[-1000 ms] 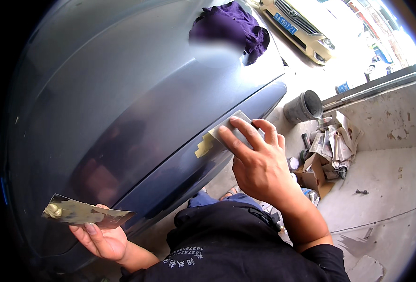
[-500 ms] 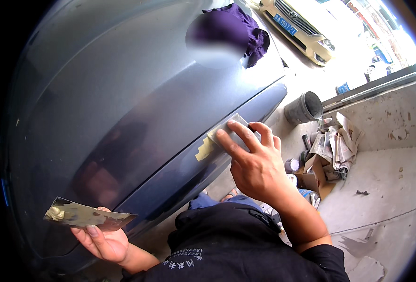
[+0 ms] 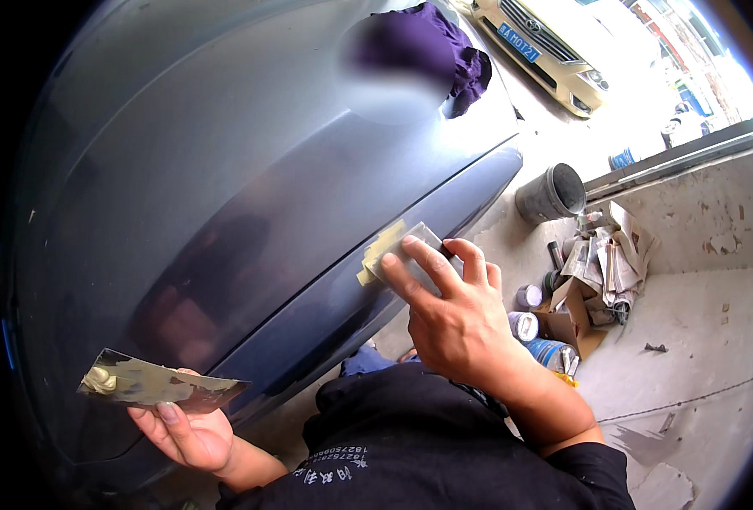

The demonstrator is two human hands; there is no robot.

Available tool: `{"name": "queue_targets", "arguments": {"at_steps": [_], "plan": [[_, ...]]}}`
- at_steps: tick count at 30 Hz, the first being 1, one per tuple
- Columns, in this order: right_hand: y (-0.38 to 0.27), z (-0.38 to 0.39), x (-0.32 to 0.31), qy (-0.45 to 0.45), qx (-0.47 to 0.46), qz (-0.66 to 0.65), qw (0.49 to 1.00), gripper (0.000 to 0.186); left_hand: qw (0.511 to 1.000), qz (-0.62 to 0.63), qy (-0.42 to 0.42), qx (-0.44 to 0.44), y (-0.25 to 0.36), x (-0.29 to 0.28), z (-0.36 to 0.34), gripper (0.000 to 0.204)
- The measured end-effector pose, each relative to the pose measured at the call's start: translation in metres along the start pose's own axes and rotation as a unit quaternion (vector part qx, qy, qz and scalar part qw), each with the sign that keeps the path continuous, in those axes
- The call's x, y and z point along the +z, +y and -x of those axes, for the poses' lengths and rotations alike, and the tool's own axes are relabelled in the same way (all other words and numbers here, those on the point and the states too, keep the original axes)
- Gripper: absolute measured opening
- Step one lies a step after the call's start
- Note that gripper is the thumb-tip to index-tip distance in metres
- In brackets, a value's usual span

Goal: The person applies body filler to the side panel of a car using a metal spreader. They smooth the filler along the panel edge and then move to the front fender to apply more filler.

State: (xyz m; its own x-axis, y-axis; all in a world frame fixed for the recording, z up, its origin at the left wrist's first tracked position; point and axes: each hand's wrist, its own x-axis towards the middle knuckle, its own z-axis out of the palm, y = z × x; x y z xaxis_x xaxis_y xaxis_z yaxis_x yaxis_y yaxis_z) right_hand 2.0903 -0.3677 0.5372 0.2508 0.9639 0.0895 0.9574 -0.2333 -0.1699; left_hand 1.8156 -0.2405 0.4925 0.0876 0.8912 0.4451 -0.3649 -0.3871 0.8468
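Left hand (image 3: 191, 438) clamps smeared plate (image 3: 162, 385), near left. Right hand (image 3: 460, 323) grip clamps grey spreader (image 3: 428, 237) at yellowish patch (image 3: 382, 248) on car (image 3: 283, 178).

Scuffed wall (image 3: 678, 225) above grey floor (image 3: 704, 331)

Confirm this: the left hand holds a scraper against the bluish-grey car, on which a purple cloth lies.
Wrong hand: the head view shows the right hand holding the scraper against the bluish-grey car, on which a purple cloth lies.
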Motion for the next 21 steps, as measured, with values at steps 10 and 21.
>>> {"name": "queue_targets", "arguments": {"at_steps": [10,21], "plan": [[-0.012,-0.002,-0.003,-0.002,-0.009,-0.014,1.000,0.060,1.000,-0.002,-0.008,0.006,0.002,0.000,0.001,0.045],[-0.013,0.030,-0.015,0.050,-0.042,-0.131,0.989,0.061,0.981,0.160,-0.097,-0.056,0.012,0.012,0.002,0.038]]}}
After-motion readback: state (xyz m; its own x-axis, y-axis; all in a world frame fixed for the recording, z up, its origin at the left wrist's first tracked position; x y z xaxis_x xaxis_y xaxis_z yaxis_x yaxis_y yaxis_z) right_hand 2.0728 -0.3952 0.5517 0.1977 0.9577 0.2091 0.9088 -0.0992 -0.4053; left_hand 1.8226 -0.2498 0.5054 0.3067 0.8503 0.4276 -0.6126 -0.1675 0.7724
